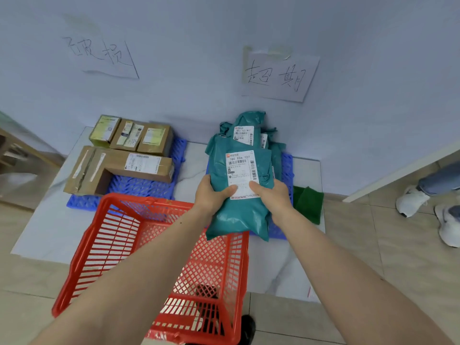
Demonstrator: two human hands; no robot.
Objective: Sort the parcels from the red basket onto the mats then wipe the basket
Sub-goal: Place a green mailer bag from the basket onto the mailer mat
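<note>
You hold a teal parcel (240,195) label-up.
Your left hand (211,195) and right hand (272,197) grip its sides; its long axis runs away from you.

The white shipping label (241,174) on the teal mailer bag (239,210) held at centre reads "780 606 127" above barcodes; its smaller print is illegible. At twelve o'clock from it, a second label (243,135) on another teal bag shows "843 140", the rest blurred. On the wall, a handwritten paper sign (278,75) at one o'clock reads "超期", and another sign (99,54) at eleven o'clock reads "破损". Labels on the cardboard boxes (129,153) are too small to read.
</note>
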